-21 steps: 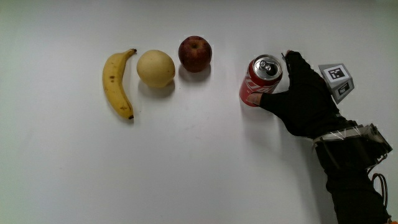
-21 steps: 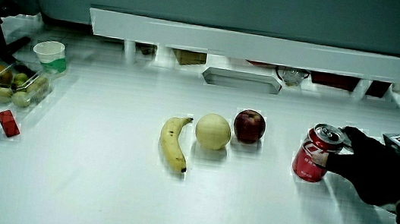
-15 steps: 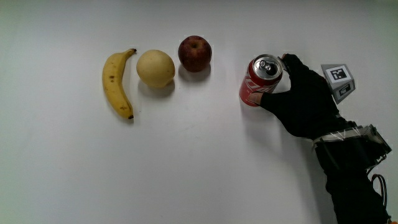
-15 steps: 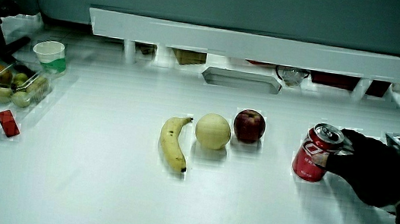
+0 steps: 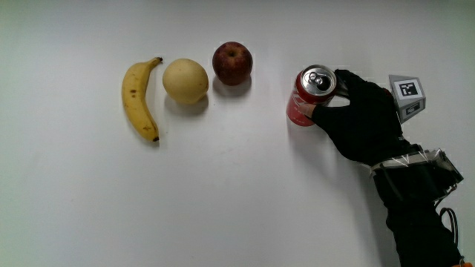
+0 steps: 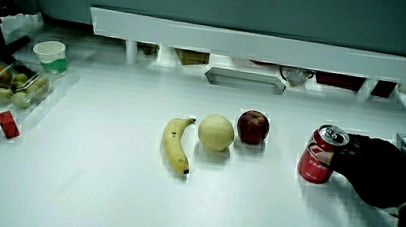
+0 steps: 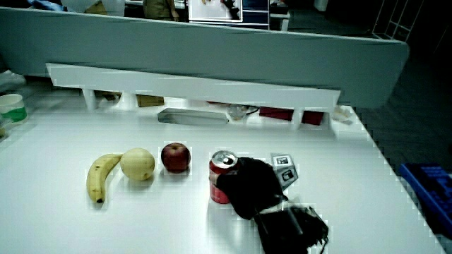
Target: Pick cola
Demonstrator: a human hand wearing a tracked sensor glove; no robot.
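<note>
A red cola can [image 5: 310, 90] with a silver top stands upright on the white table, beside the apple. The black-gloved hand [image 5: 332, 96] is wrapped around it: the thumb presses the side nearer the person and the fingers curl over the can's rim. The patterned cube [image 5: 407, 95] sits on the back of the hand. In both side views the can [image 6: 317, 155] [image 7: 220, 180] rests on the table with the hand [image 6: 353, 158] [image 7: 237, 185] clasped against it, hiding part of its side.
A banana [image 5: 138, 100], a pale round fruit [image 5: 185, 80] and a red apple [image 5: 232, 62] lie in a row beside the can. In a side view a green cup [image 6: 51, 56], a fruit container [image 6: 13, 82] and a metal tray [image 6: 244, 81] stand near the partition.
The fingers have closed in from beside the can and now curl over its rim. The can stays in place on the table.
</note>
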